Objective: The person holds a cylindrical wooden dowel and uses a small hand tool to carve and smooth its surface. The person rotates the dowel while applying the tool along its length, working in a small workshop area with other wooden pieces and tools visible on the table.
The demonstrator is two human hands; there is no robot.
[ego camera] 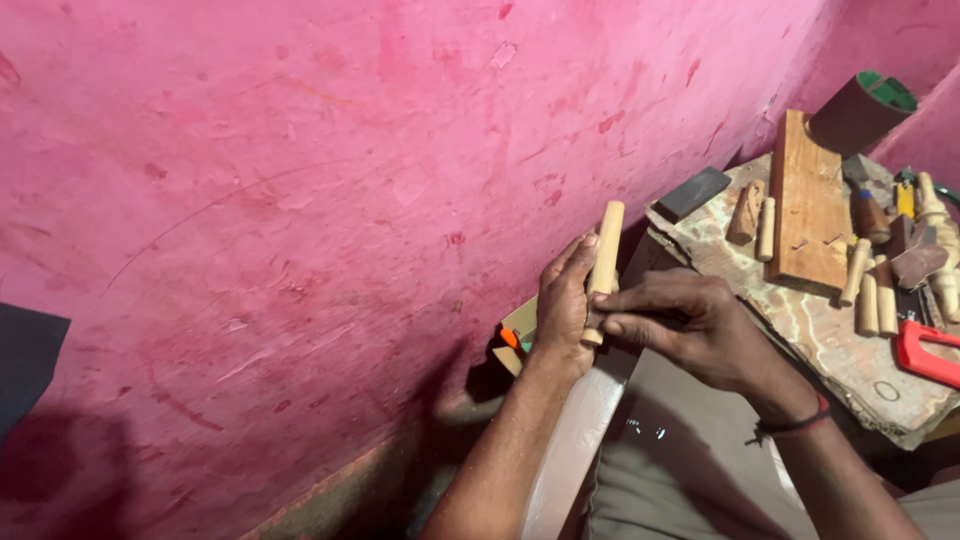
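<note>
My left hand [562, 305] grips a pale round wooden dowel [606, 250] near its lower end and holds it upright in front of a pink wall. My right hand [690, 325] reaches in from the right; its fingers are pinched against the lower end of the dowel, possibly on a small dark piece that I cannot make out. A red thread band circles my right wrist.
A worn board [830, 345] at right carries several short wooden dowels [868, 285], a thick wooden plank [808, 205], a dark flat stone [693, 193], a roll of sandpaper [860, 112] and a red-handled tool [925, 352]. The pink wall [320, 200] fills the left. An orange-and-green object [515, 335] lies behind my left hand.
</note>
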